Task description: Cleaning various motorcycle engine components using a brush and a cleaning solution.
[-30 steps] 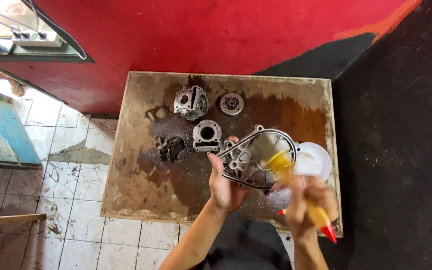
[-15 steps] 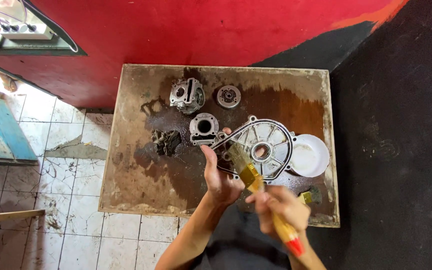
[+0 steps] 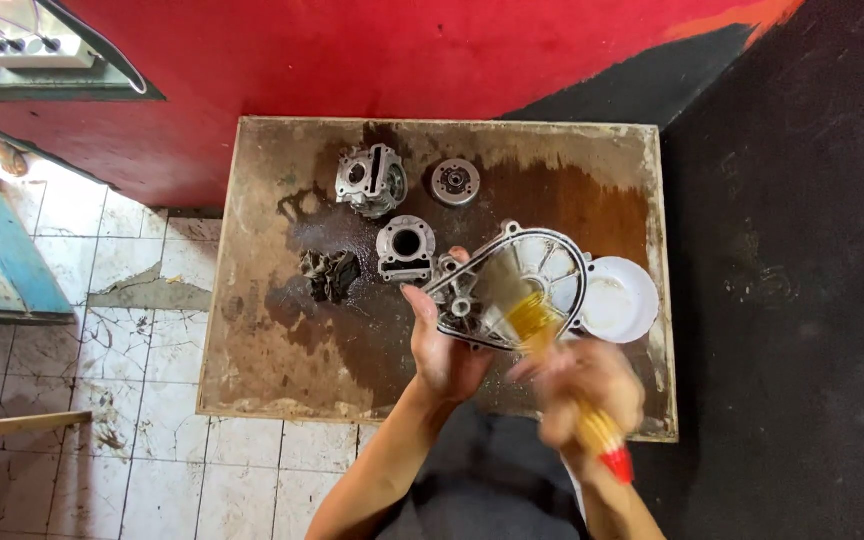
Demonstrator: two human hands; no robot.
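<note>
Blurring right hand point(image 3: 584, 385) and brush point(image 3: 552, 350)

Single view, head-worn camera. It looks almost straight down from above the person onto the stained, wet wooden board table point(image 3: 252, 330), at about arm's reach. Top of frame faces the red painted wall point(image 3: 402, 50); the person's forearms enter from the bottom edge. Left side takes in the white tiled floor point(image 3: 82, 420), right side the black wall surface point(image 3: 802, 250). No second view shares the scene.
</note>
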